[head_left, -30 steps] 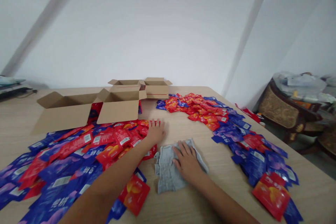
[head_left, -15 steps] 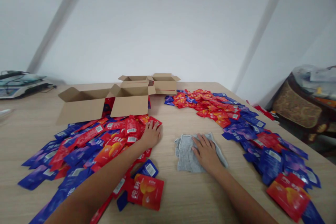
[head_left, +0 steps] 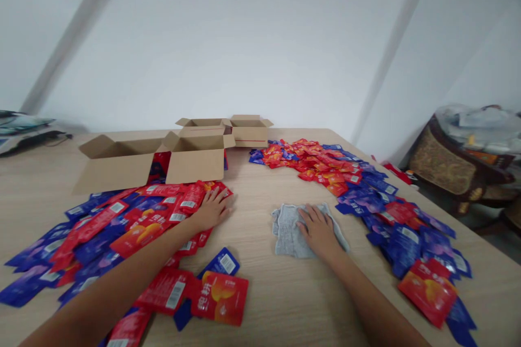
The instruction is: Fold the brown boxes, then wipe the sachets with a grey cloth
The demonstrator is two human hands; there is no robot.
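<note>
My left hand (head_left: 212, 210) lies with its fingers apart on the right edge of a heap of red and blue packets (head_left: 140, 230). Under my right hand (head_left: 319, 230) is a folded grey cloth (head_left: 287, 230); the palm rests flat on it, fingers spread. Closer to me, a red packet with orange fruit printed on it (head_left: 222, 297) overlaps a blue packet (head_left: 224, 263). Along the right side of the table runs a second band of red and blue packets (head_left: 325, 165).
Two open cardboard boxes (head_left: 195, 165) stand behind the left heap, and two more open boxes (head_left: 250, 134) sit farther back near the wall. A patterned chair (head_left: 442, 165) bearing plastic bags is beyond the table's right edge. Flat items with a cable (head_left: 24, 129) lie far left.
My left hand has shifted left, and the heap's right edge beside it has moved the same way. My right hand stays on the cloth. The view has turned slightly right.
</note>
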